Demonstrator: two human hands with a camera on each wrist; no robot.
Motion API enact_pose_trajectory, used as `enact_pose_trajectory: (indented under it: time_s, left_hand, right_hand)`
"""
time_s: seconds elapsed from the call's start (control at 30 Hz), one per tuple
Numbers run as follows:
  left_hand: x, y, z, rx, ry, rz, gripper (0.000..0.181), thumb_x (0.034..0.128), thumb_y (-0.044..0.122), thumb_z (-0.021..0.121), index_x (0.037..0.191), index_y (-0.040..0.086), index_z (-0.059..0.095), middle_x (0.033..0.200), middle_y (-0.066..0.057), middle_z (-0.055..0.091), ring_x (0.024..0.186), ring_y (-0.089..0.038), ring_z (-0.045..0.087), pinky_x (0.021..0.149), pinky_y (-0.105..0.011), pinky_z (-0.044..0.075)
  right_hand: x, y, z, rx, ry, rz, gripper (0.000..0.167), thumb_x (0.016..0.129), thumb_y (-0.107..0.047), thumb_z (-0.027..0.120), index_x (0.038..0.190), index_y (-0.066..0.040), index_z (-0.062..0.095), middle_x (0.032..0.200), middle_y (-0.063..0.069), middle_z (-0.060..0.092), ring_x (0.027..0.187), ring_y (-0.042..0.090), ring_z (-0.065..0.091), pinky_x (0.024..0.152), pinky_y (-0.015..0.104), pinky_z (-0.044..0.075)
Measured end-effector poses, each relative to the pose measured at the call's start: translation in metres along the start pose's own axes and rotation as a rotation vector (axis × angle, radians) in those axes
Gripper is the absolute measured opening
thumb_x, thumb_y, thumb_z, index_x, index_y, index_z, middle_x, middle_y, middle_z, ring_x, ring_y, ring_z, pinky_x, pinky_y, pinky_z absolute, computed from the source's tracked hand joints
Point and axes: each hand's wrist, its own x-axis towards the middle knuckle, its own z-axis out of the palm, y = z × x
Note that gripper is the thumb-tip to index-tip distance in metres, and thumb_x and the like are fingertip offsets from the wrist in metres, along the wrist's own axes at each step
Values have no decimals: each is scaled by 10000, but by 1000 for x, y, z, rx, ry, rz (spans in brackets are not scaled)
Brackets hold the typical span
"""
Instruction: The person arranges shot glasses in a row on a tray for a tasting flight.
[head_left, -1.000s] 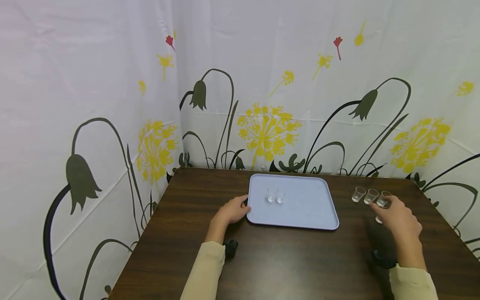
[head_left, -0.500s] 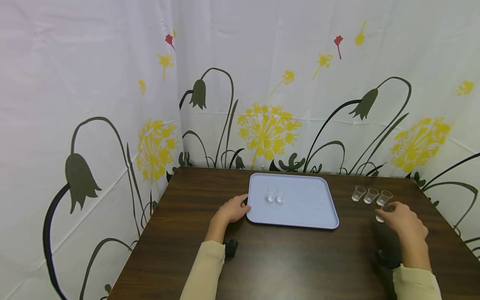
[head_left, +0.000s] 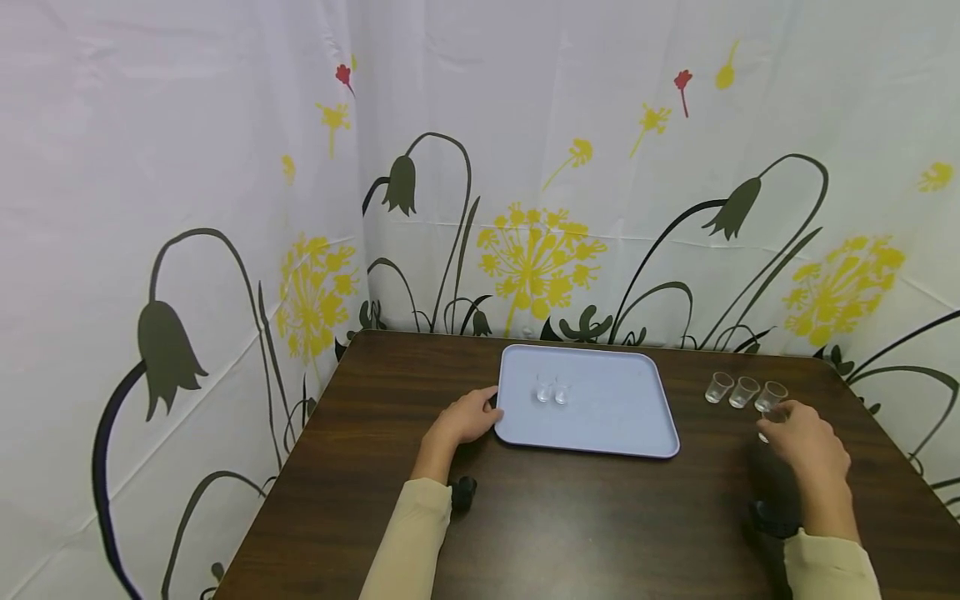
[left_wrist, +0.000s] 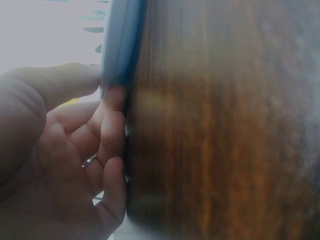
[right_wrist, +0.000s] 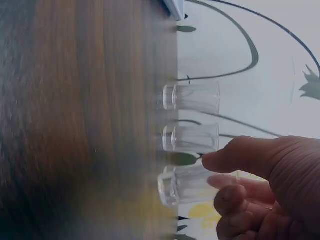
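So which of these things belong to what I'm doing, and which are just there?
Seemingly part of the job:
tray, gripped at its edge by your left hand
two glasses standing on it
glass pinched in your right hand
three glasses in a row, right of the tray

Just there:
table
flowered curtain

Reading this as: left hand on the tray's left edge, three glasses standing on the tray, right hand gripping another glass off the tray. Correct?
Not quite: the head view shows two glasses standing on the tray, not three. The rest holds: left hand on the tray's left edge, right hand gripping another glass off the tray.
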Motion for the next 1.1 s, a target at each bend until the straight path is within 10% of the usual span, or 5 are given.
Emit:
enact_pose_trajectory:
  time_s: [0.83, 1.1]
  left_hand:
    - [-24, 21, -11, 12, 16, -4, 644, 1067, 414, 606, 1644, 163, 466, 879, 30, 608, 739, -174, 546, 698, -381, 426]
    - [-11, 11, -5, 5, -4, -18, 642, 1053, 381, 640, 1633, 156, 482, 859, 36, 627, 755, -164, 579, 731, -369, 437]
  right_hand:
    - [-9, -64, 27, -60, 162, -282, 549, 974, -292, 643, 1435, 1, 589, 1258, 353, 678, 963, 526, 677, 650, 586, 501]
    - [-13, -83, 37, -51, 211, -356, 481, 954, -274, 657, 1357, -14, 648, 1224, 307, 723, 964, 516, 705, 651, 586, 513]
